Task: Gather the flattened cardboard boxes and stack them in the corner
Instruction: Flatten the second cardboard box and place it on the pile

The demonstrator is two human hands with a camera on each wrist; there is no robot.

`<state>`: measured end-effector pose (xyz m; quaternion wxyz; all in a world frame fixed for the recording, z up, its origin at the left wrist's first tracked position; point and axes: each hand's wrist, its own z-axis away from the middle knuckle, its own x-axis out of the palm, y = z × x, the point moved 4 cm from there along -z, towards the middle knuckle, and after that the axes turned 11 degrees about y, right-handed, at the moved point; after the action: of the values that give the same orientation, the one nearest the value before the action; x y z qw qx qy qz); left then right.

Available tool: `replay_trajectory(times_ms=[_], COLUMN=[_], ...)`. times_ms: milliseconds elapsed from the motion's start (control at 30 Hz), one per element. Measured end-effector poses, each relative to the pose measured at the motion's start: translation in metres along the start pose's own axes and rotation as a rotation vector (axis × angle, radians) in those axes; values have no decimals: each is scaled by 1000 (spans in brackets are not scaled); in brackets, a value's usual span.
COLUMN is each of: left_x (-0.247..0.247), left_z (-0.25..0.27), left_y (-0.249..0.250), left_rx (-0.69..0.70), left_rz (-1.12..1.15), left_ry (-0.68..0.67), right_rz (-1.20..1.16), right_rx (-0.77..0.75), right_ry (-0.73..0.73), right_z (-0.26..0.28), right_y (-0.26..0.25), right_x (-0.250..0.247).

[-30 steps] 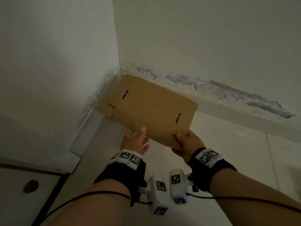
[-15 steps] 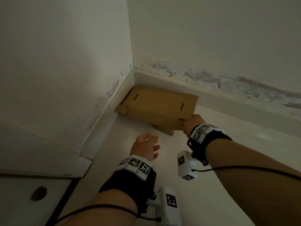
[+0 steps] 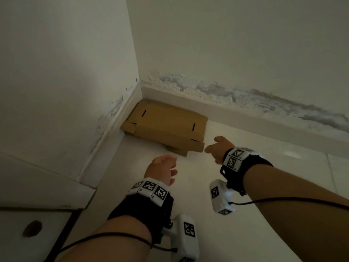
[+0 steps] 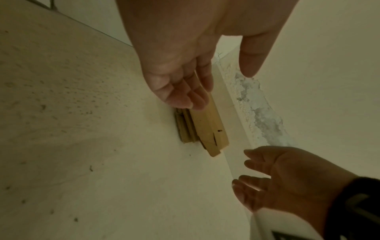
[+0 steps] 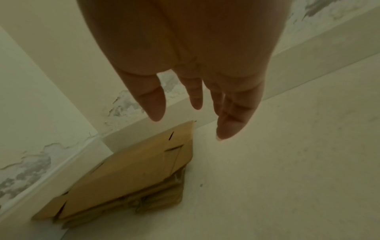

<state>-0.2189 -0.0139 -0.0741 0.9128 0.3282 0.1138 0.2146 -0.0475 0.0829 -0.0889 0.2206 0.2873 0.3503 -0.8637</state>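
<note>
While both hands hang empty above the floor (image 3: 236, 214), the scene reads so:
Left hand: left hand (image 3: 162, 172) sits at about 6 o'clock from the cardboard, palm down, fingers (image 4: 185, 91) loosely extended and slightly spread, holding nothing, apart from the stack.
Right hand: right hand (image 3: 217, 148) hovers at about 4 o'clock of the stack, just beside its near right corner, fingers (image 5: 232, 116) straight and relaxed, thumb apart, gripping nothing.
Flattened cardboard boxes: flattened cardboard boxes (image 3: 166, 125) lie stacked flat on the floor, pushed into the corner against both baseboards; a lower piece pokes out under the near edge.
Wall: wall (image 3: 245, 44) shows peeling paint above the baseboard.
</note>
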Motion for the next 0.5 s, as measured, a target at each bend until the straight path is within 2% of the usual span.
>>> replay_trajectory(times_ms=[133,267,333,500], left_x=[24,62,88,137], left_z=[32,72,101,157], left_y=[19,39,46,52], left_rx=[62,153,186,273], left_rz=[-29,-51,-79,-119], left_ry=[-66,-132,-185,-268], right_rz=[53,1,-22,-100], right_rx=[-45,-106,-105,-96], right_ry=[81,160,208,260], right_z=[11,49,73,111], right_y=[9,19,34,72], right_x=[-65,-152,-199,-275])
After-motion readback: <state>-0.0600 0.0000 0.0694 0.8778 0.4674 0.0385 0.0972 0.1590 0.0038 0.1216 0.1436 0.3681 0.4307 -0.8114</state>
